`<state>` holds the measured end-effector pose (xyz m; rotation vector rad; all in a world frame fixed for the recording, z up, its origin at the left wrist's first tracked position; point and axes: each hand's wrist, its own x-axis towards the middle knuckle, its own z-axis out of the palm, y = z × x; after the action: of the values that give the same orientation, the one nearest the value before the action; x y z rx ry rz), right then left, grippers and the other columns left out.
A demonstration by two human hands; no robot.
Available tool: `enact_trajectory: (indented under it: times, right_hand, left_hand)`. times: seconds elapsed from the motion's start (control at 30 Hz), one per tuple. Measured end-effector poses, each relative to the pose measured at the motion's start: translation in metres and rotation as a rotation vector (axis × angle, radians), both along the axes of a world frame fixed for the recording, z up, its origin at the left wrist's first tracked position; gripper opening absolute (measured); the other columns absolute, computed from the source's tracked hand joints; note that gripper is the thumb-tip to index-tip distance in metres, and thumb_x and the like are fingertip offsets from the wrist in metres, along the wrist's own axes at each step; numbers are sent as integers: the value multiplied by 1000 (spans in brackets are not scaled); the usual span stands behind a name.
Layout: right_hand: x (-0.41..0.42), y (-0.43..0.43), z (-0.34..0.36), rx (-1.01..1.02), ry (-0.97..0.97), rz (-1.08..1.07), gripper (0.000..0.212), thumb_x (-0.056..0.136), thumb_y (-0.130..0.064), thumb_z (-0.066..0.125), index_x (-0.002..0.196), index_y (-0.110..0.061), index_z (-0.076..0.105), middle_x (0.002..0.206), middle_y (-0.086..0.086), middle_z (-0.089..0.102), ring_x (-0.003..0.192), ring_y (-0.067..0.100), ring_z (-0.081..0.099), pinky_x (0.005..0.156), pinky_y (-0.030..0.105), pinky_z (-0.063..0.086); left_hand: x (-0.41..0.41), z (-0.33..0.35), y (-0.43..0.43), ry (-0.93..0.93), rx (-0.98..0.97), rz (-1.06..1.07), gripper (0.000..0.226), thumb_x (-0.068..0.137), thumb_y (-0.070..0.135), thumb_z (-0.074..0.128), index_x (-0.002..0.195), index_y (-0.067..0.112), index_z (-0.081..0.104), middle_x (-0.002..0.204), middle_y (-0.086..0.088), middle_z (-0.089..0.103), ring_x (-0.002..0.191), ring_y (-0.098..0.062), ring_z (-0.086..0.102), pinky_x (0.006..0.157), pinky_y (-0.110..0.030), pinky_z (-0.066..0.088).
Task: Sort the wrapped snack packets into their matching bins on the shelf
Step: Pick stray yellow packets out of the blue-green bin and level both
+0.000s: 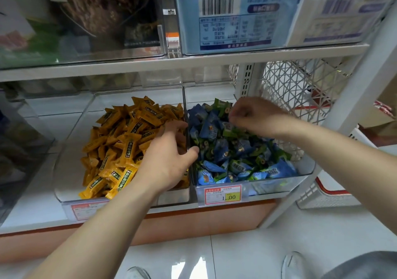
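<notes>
Two clear bins stand side by side on the lower shelf. The left bin (71, 184) holds a heap of yellow packets (120, 137). The right bin (305, 171) holds mixed blue packets (221, 150) and green packets (236, 131). My left hand (169, 160) lies over the right side of the yellow heap, fingers spread among the packets and thumb at the wall between the bins. My right hand (255, 115) hovers over the back of the right bin, fingers curled and blurred, beside a raised green packet (222, 106). Whether it holds that packet is unclear.
A price tag (222, 195) hangs on the right bin's front. The upper shelf (193, 63) carries clear bins with boxed goods close above my hands. A white mesh basket (296, 90) stands right of the bins, behind a slanted white post (352, 98).
</notes>
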<state>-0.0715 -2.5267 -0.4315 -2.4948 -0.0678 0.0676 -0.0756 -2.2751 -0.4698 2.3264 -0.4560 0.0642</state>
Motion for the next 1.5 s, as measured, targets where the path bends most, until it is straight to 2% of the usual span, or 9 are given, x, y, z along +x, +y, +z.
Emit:
enact_trajectory:
  times: [0.23,0.47,0.63,0.8,0.97,1.07,1.17,1.3,1.5]
  right_hand:
    - [-16,9,-36,-759,435,158,80,76,-77,53,136,-25,50,128,3,62,106,25,59,81,32,50]
    - [-9,16,-58,-537,592,132,119,59,-90,58,154,-26,28,157,0,37,138,25,41,94,28,36]
    - [-15,22,-72,-140,487,28,82,70,-55,81,138,-21,51,139,-4,58,120,15,56,104,28,44]
    - [-16,19,-62,83,669,46,107,55,-69,82,148,-36,40,148,-17,45,138,10,40,117,37,30]
    - [-20,37,-61,208,695,256,43,81,-39,76,121,-25,68,116,-13,72,110,7,65,109,37,42]
    - [-18,38,-72,216,672,223,34,84,-34,72,115,-21,71,114,-11,73,112,9,64,109,36,41]
    - [-10,31,-77,354,425,32,22,77,-27,78,98,-26,73,93,-16,75,97,10,68,81,19,50]
    - [12,18,-65,652,263,-280,36,67,-24,86,100,-16,74,90,2,77,89,25,73,69,30,59]
    - [12,-10,-34,401,287,-287,77,64,-52,87,130,-28,59,128,-3,64,111,24,64,81,39,59]
  left_hand:
    - [-3,2,2,-1,13,-19,55,86,39,70,134,34,42,102,13,58,86,-2,59,78,-30,53]
    - [-3,2,2,2,20,-21,56,87,39,69,135,34,40,107,9,59,88,-4,59,80,-33,54]
    - [-1,1,3,14,36,-37,57,87,41,68,135,36,38,109,9,57,88,-6,60,80,-35,54]
    - [-1,-2,3,11,26,-35,57,87,41,68,136,35,38,107,10,58,84,-2,59,74,-27,52]
    - [0,-2,0,0,40,-1,55,86,41,69,132,36,38,104,8,59,83,-7,61,75,-36,56]
    - [1,-3,-1,-11,47,5,55,86,41,69,131,36,37,102,7,59,83,-10,62,74,-37,56]
    - [2,-3,-1,-5,39,6,55,85,41,70,130,36,38,100,9,61,83,-9,62,71,-34,55]
    - [3,-3,-1,0,12,4,54,85,39,71,130,35,41,96,11,62,78,-4,61,67,-26,53]
    - [1,0,2,18,-21,-6,56,84,39,72,132,35,44,95,14,62,77,-1,62,65,-21,51]
